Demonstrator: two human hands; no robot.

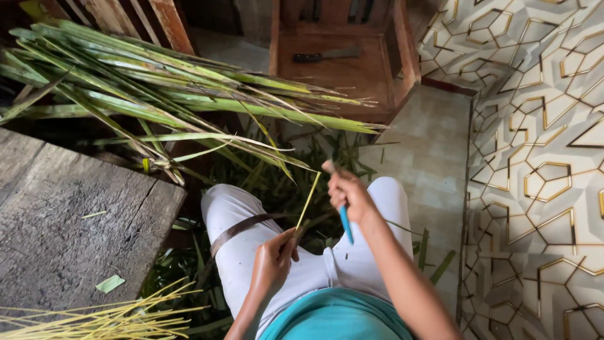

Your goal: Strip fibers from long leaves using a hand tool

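Blade tool [345, 223]: your right hand [348, 192] covers its upper part; only the blue end shows, and its kind can't be told.
Green leaf stalks [157, 94]: cut off at the left edge.
Yellow stripped ribs [94, 318]: run out past the bottom-left corner.
Dark knife [324, 56] on the wooden stool [352, 75]: blurred, blade unclear.
Your arms: cut off at the bottom edge.

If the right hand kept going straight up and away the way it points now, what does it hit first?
Probably the drooping tips of the green leaf bundle just beyond the right hand; the wooden chair lies further on. Depth is unclear.
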